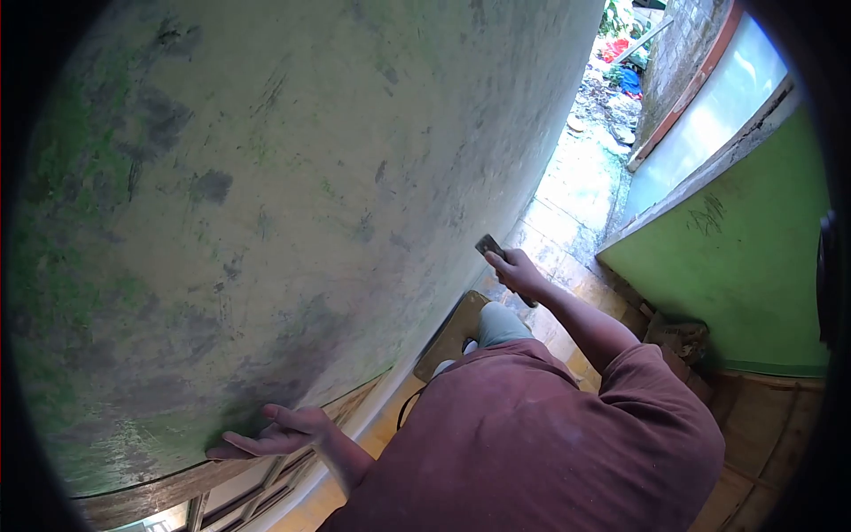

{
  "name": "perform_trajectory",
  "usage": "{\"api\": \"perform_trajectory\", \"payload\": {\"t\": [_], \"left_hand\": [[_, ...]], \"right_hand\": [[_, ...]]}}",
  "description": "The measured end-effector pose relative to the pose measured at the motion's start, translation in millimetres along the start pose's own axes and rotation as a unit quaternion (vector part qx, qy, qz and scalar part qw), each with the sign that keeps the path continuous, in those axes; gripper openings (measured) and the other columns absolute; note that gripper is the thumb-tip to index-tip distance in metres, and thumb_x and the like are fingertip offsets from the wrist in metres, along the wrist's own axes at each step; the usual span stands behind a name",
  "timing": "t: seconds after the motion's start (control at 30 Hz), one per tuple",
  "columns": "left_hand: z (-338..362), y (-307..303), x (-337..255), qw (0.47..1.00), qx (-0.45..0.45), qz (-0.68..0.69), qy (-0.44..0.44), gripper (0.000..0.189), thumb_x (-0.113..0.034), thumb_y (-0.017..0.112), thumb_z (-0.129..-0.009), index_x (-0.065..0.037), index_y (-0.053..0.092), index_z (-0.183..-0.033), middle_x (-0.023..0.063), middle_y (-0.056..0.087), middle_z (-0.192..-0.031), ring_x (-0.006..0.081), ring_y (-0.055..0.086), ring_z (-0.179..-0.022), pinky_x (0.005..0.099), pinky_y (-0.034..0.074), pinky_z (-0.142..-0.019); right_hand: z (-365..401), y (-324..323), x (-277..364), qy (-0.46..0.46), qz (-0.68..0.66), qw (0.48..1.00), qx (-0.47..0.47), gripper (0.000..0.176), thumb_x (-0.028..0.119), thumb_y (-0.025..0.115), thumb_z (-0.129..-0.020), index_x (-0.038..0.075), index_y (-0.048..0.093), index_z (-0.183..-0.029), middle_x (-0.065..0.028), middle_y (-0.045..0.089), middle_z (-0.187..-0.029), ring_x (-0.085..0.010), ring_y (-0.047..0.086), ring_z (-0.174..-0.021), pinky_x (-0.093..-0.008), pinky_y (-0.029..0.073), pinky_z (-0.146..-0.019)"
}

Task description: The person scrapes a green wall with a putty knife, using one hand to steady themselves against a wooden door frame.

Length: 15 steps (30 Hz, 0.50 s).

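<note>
My left hand point(277, 434) has its fingers stretched out along the lower edge of the patchy wall point(292, 204). The wall is dull white with grey smears and worn green paint. On the other side, my right hand point(516, 270) is closed around a narrow, flat, dark tool point(489, 246). One end of the tool sticks out past the thumb and the other shows below the fist. I cannot tell its exact kind. It is held out in front of me, beside the wall's far end.
Under my feet is a brown board-like platform point(450, 341) on a tiled floor point(581, 359). A wooden frame with panes point(253, 492) runs below the wall. At right stand a bright green wall point(753, 257) and a cardboard box point(683, 337). A bright passage point(589, 177) opens ahead.
</note>
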<state>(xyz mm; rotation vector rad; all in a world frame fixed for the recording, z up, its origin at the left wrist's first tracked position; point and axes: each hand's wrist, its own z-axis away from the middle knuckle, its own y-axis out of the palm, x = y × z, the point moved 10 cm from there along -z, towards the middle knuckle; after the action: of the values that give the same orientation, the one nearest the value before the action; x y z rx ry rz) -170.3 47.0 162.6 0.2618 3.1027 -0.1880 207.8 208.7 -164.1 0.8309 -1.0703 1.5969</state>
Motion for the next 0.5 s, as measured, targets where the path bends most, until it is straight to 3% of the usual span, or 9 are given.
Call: {"api": "perform_trajectory", "payload": {"t": [0.03,0.1,0.13,0.23,0.33,0.4,0.43,0.5], "left_hand": [[0,0,-1,1.0,-0.002,-0.004,0.004,0.054,-0.017,0.048,-0.092,0.003,0.031,-0.139,0.0211,0.011,-0.151,0.0355,0.006,-0.142,0.0518,0.02,-0.112],[1,-1,-2,1.0,0.001,-0.006,0.011,0.054,-0.017,0.049,-0.091,0.003,0.031,-0.139,0.0208,0.012,-0.151,0.0351,0.006,-0.142,0.0518,0.019,-0.112],[2,-3,-2,1.0,-0.001,-0.023,0.011,0.055,-0.016,0.05,-0.091,0.003,0.031,-0.139,0.0205,0.012,-0.151,0.0347,0.007,-0.142,0.0517,0.017,-0.113],[2,-1,-4,0.999,-0.002,-0.038,0.012,0.056,-0.016,0.051,-0.09,0.003,0.032,-0.139,0.02,0.013,-0.151,0.0341,0.007,-0.142,0.051,0.014,-0.113],[0,1,-5,1.0,-0.014,-0.023,0.013,0.057,-0.016,0.051,-0.09,0.003,0.031,-0.14,0.0198,0.014,-0.151,0.0336,0.007,-0.142,0.0499,0.013,-0.114],[2,0,-4,1.0,-0.008,-0.028,0.002,0.057,-0.017,0.051,-0.09,0.002,0.031,-0.14,0.0202,0.015,-0.151,0.0338,0.007,-0.142,0.0497,0.013,-0.114],[1,1,-3,1.0,-0.005,-0.029,0.002,0.057,-0.017,0.051,-0.09,0.002,0.031,-0.14,0.0202,0.015,-0.151,0.0338,0.007,-0.142,0.0497,0.013,-0.114],[1,-1,-2,0.997,-0.004,-0.07,0.009,0.056,-0.019,0.049,-0.092,0.001,0.031,-0.14,0.0203,0.014,-0.151,0.0337,0.006,-0.142,0.0502,0.013,-0.113]], "right_hand": [[-9,5,18,-0.001,-0.002,1.0,0.0,0.048,0.045,0.051,-0.094,0.005,0.05,-0.066,0.0009,0.047,-0.053,-0.0076,0.043,-0.042,-0.0263,0.035,-0.04],[-25,12,90,-0.114,-0.104,0.988,0.029,0.048,0.043,0.05,-0.095,0.006,0.05,-0.066,0.0013,0.046,-0.053,-0.0072,0.043,-0.043,-0.0265,0.035,-0.041],[-22,8,96,-0.122,-0.101,0.987,0.034,0.048,0.042,0.049,-0.096,0.006,0.049,-0.065,0.0015,0.046,-0.053,-0.0069,0.042,-0.043,-0.0259,0.035,-0.042],[6,-10,71,-0.089,-0.099,0.991,0.019,0.048,0.044,0.05,-0.095,0.006,0.048,-0.065,0.0015,0.046,-0.053,-0.0068,0.043,-0.044,-0.025,0.035,-0.042],[10,-14,9,0.028,-0.061,0.998,0.019,0.049,0.047,0.051,-0.093,0.007,0.048,-0.066,0.0013,0.046,-0.053,-0.007,0.044,-0.046,-0.0248,0.035,-0.043],[-7,-10,14,-0.016,-0.001,1.0,0.027,0.047,0.046,0.053,-0.092,0.004,0.054,-0.072,0.0023,0.046,-0.057,-0.0064,0.041,-0.052,-0.0259,0.033,-0.047],[-15,-6,33,-0.012,-0.002,1.0,0.028,0.047,0.046,0.053,-0.092,0.004,0.054,-0.072,0.0023,0.046,-0.057,-0.0064,0.041,-0.052,-0.0259,0.033,-0.047],[-17,1,106,-0.104,-0.111,0.987,0.046,0.048,0.047,0.054,-0.092,0.003,0.054,-0.071,0.0014,0.047,-0.058,-0.0078,0.043,-0.053,-0.0274,0.035,-0.048]]}}
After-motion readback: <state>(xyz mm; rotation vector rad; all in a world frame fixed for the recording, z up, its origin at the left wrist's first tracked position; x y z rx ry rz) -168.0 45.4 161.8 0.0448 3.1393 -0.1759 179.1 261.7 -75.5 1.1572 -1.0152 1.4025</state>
